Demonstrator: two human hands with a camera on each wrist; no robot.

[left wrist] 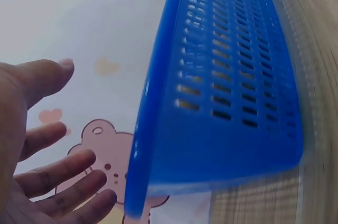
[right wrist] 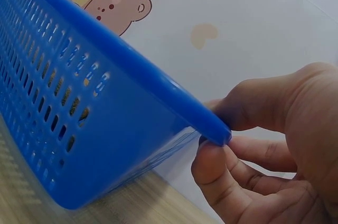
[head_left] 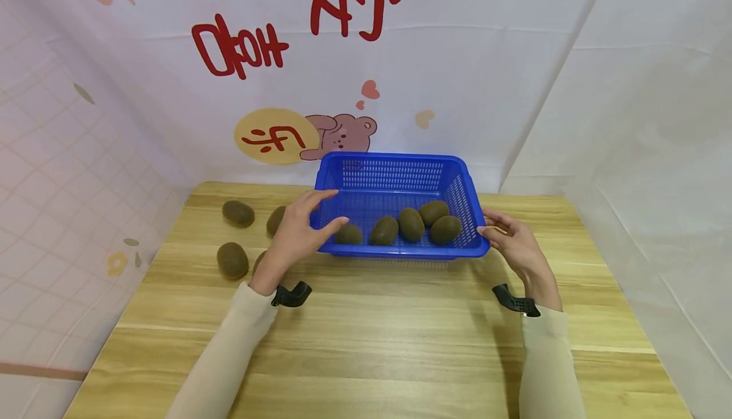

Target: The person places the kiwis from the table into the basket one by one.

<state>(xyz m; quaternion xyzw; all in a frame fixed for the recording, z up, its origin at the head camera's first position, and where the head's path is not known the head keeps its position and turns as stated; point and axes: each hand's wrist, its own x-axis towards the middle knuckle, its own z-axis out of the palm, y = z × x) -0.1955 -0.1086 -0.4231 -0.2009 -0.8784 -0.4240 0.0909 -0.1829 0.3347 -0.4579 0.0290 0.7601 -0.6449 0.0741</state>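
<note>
A blue plastic basket (head_left: 394,252) with slotted sides stands at the back of the wooden table and holds several brown kiwis (head_left: 411,224) along its front side. My right hand (head_left: 517,247) pinches the rim at the basket's right end; in the right wrist view, thumb (right wrist: 259,102) and fingers (right wrist: 208,168) meet over the edge. At the left end, my left hand (head_left: 297,231) hovers by the rim, thumb and fingers spread apart. The left wrist view shows those fingers (left wrist: 68,171) relaxed, with a gap between them and the basket's rim (left wrist: 150,113).
Left of the basket, several more kiwis (head_left: 232,261) lie on the table (head_left: 389,343), some partly hidden behind my left hand and wrist. A white printed cloth (head_left: 486,75) with red characters and a pink bear (head_left: 343,134) hangs right behind the basket.
</note>
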